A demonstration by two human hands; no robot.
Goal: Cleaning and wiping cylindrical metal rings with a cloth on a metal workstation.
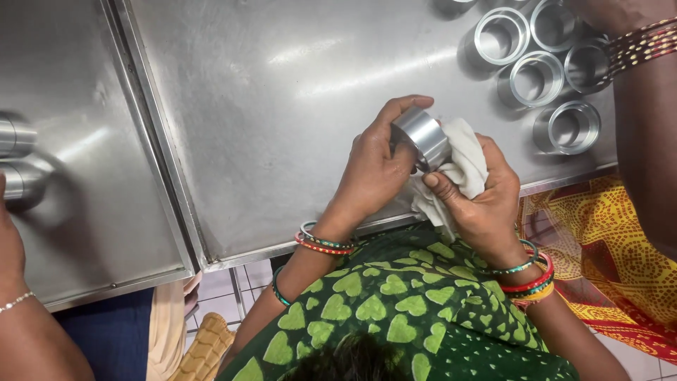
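Steel worktop (268,106) fills the view, its near edge just below the person's wrists. Nearest, the right hand (479,201) is clenched around a white cloth (462,166) pressed against a short metal cylinder (423,134), which the left hand (374,166) grasps above the worktop. Farther right stand several open metal rings (536,77).

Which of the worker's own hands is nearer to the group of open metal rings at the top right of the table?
Right. The right hand, gripping the white cloth, lies just below-left of the rings; the left hand is farther left.
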